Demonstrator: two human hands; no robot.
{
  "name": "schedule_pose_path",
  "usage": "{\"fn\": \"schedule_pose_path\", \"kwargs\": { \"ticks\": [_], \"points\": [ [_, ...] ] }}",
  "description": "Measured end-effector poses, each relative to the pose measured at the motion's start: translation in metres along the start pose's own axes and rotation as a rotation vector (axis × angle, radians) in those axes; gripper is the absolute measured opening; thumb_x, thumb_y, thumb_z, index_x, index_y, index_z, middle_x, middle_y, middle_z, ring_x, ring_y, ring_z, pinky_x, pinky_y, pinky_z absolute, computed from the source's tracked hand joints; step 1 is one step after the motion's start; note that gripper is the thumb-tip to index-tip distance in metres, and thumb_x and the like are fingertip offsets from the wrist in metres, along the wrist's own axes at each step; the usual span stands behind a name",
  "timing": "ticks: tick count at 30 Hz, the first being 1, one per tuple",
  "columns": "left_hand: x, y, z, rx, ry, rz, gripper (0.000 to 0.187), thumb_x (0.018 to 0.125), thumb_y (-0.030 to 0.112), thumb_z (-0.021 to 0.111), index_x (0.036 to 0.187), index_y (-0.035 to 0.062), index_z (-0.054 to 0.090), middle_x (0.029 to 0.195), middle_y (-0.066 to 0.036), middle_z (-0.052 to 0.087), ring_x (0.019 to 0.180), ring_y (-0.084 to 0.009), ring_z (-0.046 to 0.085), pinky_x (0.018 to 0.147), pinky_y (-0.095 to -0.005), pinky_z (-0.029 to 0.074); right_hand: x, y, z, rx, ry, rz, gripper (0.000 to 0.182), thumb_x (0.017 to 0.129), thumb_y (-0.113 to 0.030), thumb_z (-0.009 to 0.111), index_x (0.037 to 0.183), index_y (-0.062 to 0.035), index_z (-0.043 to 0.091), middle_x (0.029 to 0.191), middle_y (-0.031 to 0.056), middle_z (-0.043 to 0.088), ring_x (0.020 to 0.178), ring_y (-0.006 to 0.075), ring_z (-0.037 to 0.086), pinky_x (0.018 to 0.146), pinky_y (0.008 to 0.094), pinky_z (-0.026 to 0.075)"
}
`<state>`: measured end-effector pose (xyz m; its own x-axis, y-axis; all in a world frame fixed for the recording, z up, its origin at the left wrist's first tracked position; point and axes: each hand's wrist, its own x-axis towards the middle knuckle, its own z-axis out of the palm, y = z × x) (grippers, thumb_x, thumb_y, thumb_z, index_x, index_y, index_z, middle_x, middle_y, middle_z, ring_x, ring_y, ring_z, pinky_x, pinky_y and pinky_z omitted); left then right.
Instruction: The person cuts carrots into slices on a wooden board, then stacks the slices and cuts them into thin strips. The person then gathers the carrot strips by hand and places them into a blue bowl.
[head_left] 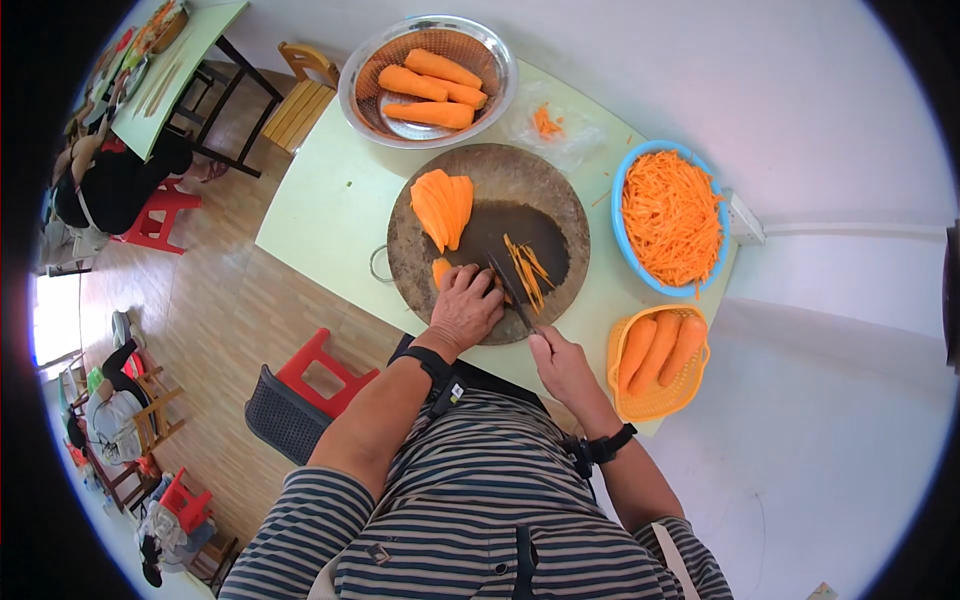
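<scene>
Way over at nine o'clock, people sit on red stools [155, 222] by another green table [185, 62], well apart from the work. A wooden chair [300, 95] stands at eleven o'clock, near the corner of the near table [320, 215].

Next comes the round cutting board [545, 185], right in the middle. A fan of flat carrot slices [443, 205] lies on its nine o'clock side. The left hand [465, 305] sits at the board's six o'clock edge. Its fingers are curled and pressed together, holding down a small stack of carrot [441, 270]. Just beside it the knife [510, 290] points up toward twelve o'clock. The right hand [560, 362] is closed tight around the knife handle, just off the board's edge. Thin carrot strips [528, 268] lie on the board at the blade's three o'clock side.

At twelve o'clock a metal bowl [360, 75] holds peeled whole carrots [432, 88]. A clear plastic bag [555, 125] with a few carrot bits lies between that bowl and the blue bowl [622, 235].

At two o'clock, the blue bowl is full of shredded carrot [672, 215]. At four o'clock, an orange basket [655, 400] holds three more carrots [660, 348], close to the right hand.
</scene>
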<state>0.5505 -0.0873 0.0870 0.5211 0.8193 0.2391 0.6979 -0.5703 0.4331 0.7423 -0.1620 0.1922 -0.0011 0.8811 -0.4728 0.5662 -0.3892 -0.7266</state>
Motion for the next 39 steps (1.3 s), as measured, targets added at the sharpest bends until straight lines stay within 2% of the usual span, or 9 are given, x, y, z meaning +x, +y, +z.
{"fn": "schedule_pose_path", "kwargs": {
  "ticks": [4,6,9,19,22,27,31,33,39],
  "points": [
    [0.002,0.001,-0.003,0.006,0.024,0.019,0.025,0.078,0.026,0.072,0.100,0.0141,0.066,0.120,-0.008,0.060,0.119,-0.0319,0.052,0.103,-0.0497,0.038,0.016,0.007,0.010,-0.013,0.053,-0.068,0.037,0.104,-0.032,0.053,0.125,-0.0025,0.062,0.080,0.0223,0.068,0.074,0.0376,0.071,0.067,0.0421,0.055],
    [0.002,0.001,-0.003,0.000,0.035,0.016,0.025,0.078,0.025,0.072,0.101,0.0137,0.066,0.120,-0.007,0.060,0.118,-0.0313,0.052,0.103,-0.0491,0.038,0.018,0.006,0.008,0.310,-0.023,0.116,0.040,0.107,-0.033,0.049,0.126,0.0002,0.061,0.065,0.0038,0.056,0.050,0.0093,0.053,0.049,0.0257,0.044],
    [0.001,0.001,-0.001,0.007,0.068,0.020,0.025,0.079,0.024,0.072,0.101,0.0132,0.066,0.119,-0.007,0.060,0.118,-0.0308,0.053,0.102,-0.0481,0.038,0.013,0.009,0.008,0.340,0.069,0.131,0.041,0.106,-0.037,0.052,0.124,-0.0024,0.064,0.065,0.0040,0.056,0.050,0.0094,0.054,0.050,0.0271,0.047],
    [0.000,0.000,-0.002,-0.022,0.045,-0.013,0.024,0.081,0.025,0.071,0.102,0.0138,0.067,0.120,-0.010,0.060,0.120,-0.0307,0.052,0.105,-0.0477,0.037,-0.016,0.012,0.002,0.166,-0.041,0.113,0.039,0.105,-0.033,0.052,0.125,-0.0004,0.061,0.072,0.0122,0.063,0.065,0.0187,0.065,0.064,0.0345,0.052],
    [0.000,0.000,-0.002,-0.017,0.020,-0.013,0.025,0.080,0.026,0.071,0.102,0.0138,0.067,0.121,-0.010,0.060,0.121,-0.0309,0.052,0.105,-0.0480,0.037,-0.016,0.010,0.004,0.141,-0.056,0.166,0.038,0.105,-0.032,0.051,0.125,-0.0009,0.062,0.078,0.0170,0.067,0.071,0.0270,0.070,0.068,0.0378,0.054],
    [0.000,0.001,-0.001,-0.009,0.025,-0.007,0.023,0.080,0.027,0.072,0.099,0.0137,0.068,0.121,-0.009,0.060,0.121,-0.0306,0.051,0.105,-0.0484,0.037,-0.007,0.000,0.007,-0.062,0.019,0.016,0.036,0.105,-0.031,0.052,0.125,-0.0017,0.061,0.094,0.0255,0.071,0.092,0.0456,0.070,0.077,0.0451,0.055],
    [0.000,0.000,-0.002,-0.005,0.034,-0.003,0.022,0.079,0.026,0.072,0.098,0.0138,0.068,0.120,-0.009,0.060,0.121,-0.0306,0.052,0.105,-0.0489,0.037,0.012,0.005,0.017,-0.065,0.126,-0.159,0.038,0.105,-0.033,0.052,0.125,-0.0016,0.061,0.083,0.0215,0.070,0.076,0.0365,0.072,0.069,0.0419,0.055],
    [0.001,0.001,-0.002,-0.032,0.060,-0.005,0.023,0.077,0.025,0.072,0.097,0.0146,0.067,0.117,-0.008,0.060,0.117,-0.0314,0.053,0.103,-0.0476,0.039,0.016,0.000,0.011,0.283,-0.020,0.131,0.040,0.107,-0.034,0.050,0.125,0.0004,0.060,0.068,0.0053,0.057,0.053,0.0097,0.055,0.051,0.0253,0.046],
    [0.001,0.001,0.001,-0.050,0.086,-0.028,0.019,0.081,0.023,0.071,0.097,0.0131,0.067,0.116,-0.009,0.060,0.119,-0.0299,0.053,0.103,-0.0461,0.038,0.003,0.010,0.005,0.225,-0.008,0.103,0.040,0.105,-0.034,0.052,0.125,0.0000,0.061,0.065,0.0060,0.058,0.052,0.0137,0.057,0.052,0.0296,0.048]
  ]
}}
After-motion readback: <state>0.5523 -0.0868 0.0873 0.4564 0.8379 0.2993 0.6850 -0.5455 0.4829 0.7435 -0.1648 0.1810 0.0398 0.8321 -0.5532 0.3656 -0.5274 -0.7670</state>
